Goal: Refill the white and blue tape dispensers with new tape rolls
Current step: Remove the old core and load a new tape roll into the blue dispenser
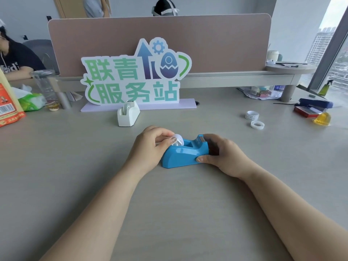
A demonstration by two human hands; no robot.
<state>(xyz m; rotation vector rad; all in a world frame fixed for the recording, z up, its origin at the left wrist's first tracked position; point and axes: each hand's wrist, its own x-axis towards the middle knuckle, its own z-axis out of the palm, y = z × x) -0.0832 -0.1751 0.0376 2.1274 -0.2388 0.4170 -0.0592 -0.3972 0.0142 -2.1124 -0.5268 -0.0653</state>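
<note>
Seating white tape roll [178,140] into blue dispenser [185,154] at frame centre: left hand [150,145] pinching roll, right hand [222,154] clamping dispenser. Next, presumably pressing down.

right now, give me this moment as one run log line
left hand: seating tape roll in blue dispenser | right hand: steadying dispenser's cutter end | white dispenser: untouched | spare rolls: on table
</note>
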